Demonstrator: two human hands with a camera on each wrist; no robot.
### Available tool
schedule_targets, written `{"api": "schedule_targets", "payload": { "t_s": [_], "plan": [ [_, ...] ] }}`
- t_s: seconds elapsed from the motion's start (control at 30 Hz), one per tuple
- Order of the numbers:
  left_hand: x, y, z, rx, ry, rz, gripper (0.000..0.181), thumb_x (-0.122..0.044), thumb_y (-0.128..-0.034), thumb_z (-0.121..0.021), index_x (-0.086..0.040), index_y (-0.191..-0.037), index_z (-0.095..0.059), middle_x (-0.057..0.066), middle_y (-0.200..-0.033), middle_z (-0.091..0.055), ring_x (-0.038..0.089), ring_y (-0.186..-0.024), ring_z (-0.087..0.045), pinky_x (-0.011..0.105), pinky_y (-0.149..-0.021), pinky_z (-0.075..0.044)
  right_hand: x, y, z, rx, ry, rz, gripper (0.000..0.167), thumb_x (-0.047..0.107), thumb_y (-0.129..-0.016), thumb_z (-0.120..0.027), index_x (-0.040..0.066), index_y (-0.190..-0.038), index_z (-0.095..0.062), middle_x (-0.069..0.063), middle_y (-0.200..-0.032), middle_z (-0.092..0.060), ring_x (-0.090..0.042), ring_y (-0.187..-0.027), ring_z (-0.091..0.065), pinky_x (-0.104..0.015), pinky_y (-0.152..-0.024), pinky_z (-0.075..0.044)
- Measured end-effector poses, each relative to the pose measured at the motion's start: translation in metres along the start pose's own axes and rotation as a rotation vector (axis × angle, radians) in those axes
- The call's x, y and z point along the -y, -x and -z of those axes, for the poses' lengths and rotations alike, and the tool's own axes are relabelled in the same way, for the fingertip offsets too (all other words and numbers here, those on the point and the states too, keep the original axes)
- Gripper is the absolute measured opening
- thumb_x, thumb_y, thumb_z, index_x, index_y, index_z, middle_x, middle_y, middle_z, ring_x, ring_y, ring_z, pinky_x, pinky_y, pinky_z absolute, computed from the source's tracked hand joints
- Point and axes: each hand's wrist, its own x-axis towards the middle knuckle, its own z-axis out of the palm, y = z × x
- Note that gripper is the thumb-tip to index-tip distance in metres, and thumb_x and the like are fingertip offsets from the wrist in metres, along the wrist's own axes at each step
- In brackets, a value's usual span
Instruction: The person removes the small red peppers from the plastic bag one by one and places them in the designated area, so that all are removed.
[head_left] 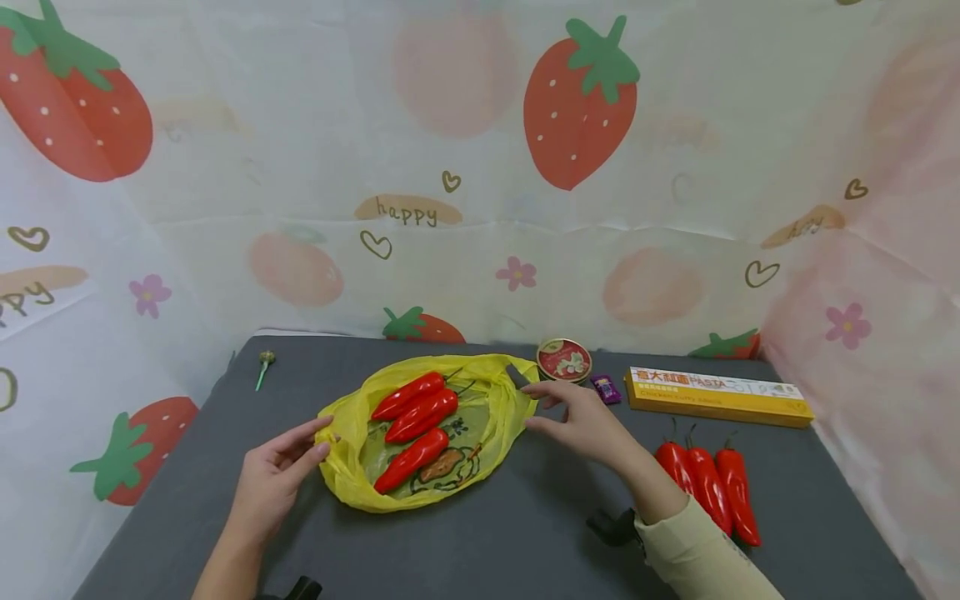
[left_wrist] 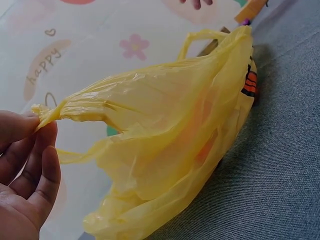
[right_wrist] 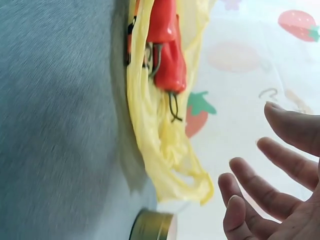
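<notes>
A yellow plastic bag (head_left: 345, 475) lies spread open on the dark table, with three red peppers (head_left: 423, 415) inside on a printed surface. My left hand (head_left: 273, 483) pinches the bag's left edge between thumb and finger; the left wrist view shows the bag (left_wrist: 150, 115) pulled up to the fingertips of that hand (left_wrist: 30, 175). At the bag's right side, my right hand (head_left: 581, 421) has its fingers apart and holds nothing. In the right wrist view that hand (right_wrist: 275, 190) is beside the bag (right_wrist: 142, 110), not touching it.
Three more red peppers (head_left: 708, 487) lie at the right. A round tin (head_left: 564, 361), a small purple packet (head_left: 606, 389) and a yellow pasta box (head_left: 716, 398) stand along the back. A small flower-like item (head_left: 266, 362) lies at the back left. A patterned curtain (head_left: 480, 167) hangs behind.
</notes>
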Motion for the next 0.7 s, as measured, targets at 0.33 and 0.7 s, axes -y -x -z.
{"api": "schedule_targets", "payload": {
  "t_s": [0.33,0.7],
  "plan": [
    [0.001,-0.002,-0.002,0.005,-0.023,-0.021,0.039,-0.021,-0.099,-0.066,-0.002,-0.133,-0.065,0.004,-0.124,-0.07,0.002,-0.095,-0.066,0.016,-0.082,-0.056,0.016,-0.034,-0.021,0.134,-0.095,0.053,0.042,0.029,-0.094,-0.073,0.015,-0.133,-0.065,-0.007,-0.125,-0.069,-0.031,-0.108,-0.066,-0.039,-0.085,-0.056],
    [0.001,-0.001,-0.002,0.004,-0.034,-0.001,0.04,-0.024,-0.0985,-0.067,-0.003,-0.133,-0.065,0.016,-0.129,-0.067,0.001,-0.097,-0.065,0.016,-0.082,-0.056,0.034,-0.069,-0.048,0.318,-0.137,0.077,0.044,0.025,-0.09,-0.078,0.011,-0.13,-0.068,-0.009,-0.129,-0.068,-0.034,-0.113,-0.063,-0.037,-0.087,-0.055]
  ]
}}
